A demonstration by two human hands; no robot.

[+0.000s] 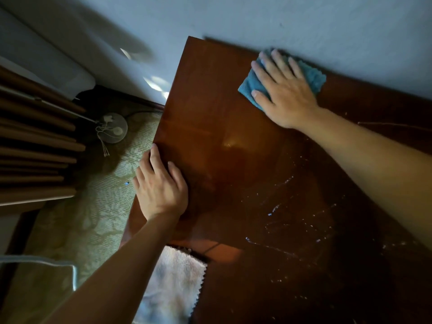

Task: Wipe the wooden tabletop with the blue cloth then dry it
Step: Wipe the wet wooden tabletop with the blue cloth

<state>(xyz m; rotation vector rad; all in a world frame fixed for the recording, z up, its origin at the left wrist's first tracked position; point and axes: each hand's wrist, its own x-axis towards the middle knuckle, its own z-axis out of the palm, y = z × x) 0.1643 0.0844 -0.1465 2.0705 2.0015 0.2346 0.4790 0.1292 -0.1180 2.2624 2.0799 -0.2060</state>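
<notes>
The dark glossy wooden tabletop (233,127) fills the middle and right of the view, its far edge against a pale wall. A folded blue cloth (313,76) lies at that far edge. My right hand (284,94) presses flat on the cloth with fingers spread, covering most of it. My left hand (161,185) rests palm down on the table's left edge, holding nothing. Wet streaks and droplets (280,218) shine on the near right part of the wood.
A pale pink-white cloth (173,284) hangs over the table's near edge. Left of the table lie a green patterned carpet (93,218), a round white fan base with a cord (113,128), and brown slatted furniture (35,148). The wall (257,17) borders the far side.
</notes>
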